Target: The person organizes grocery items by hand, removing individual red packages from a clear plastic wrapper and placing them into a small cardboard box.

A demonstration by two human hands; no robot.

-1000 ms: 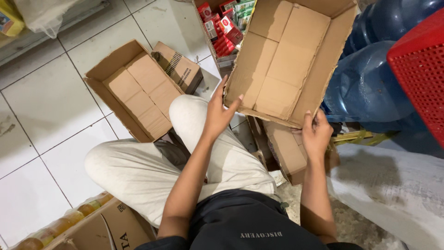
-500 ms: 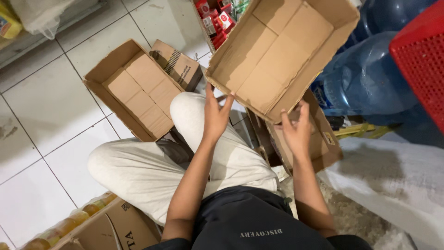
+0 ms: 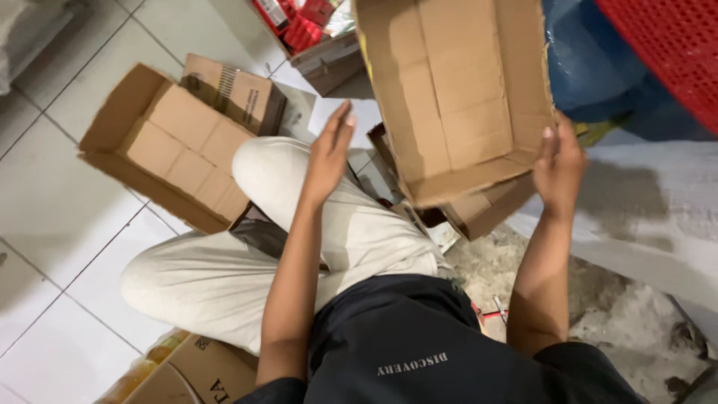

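Cardboard tray (image 3: 460, 97), empty, had been swung from a slant to nearly upright at twelve o'clock above the lap. It was gripped at its near right corner by the right hand (image 3: 559, 166); the left hand (image 3: 329, 153) had been released and was held open, apart from the tray's left wall.

Four open cardboard boxes show: one empty tray box (image 3: 456, 97) held up far right, one empty box (image 3: 164, 142) on the tiles at left, one box of red packets (image 3: 329, 56) at the far edge, one box (image 3: 187, 370) near left. One further box (image 3: 486, 209) lies under the tray. Two hands: left hand (image 3: 329, 153), right hand (image 3: 559, 168). One red crate (image 3: 666, 45).
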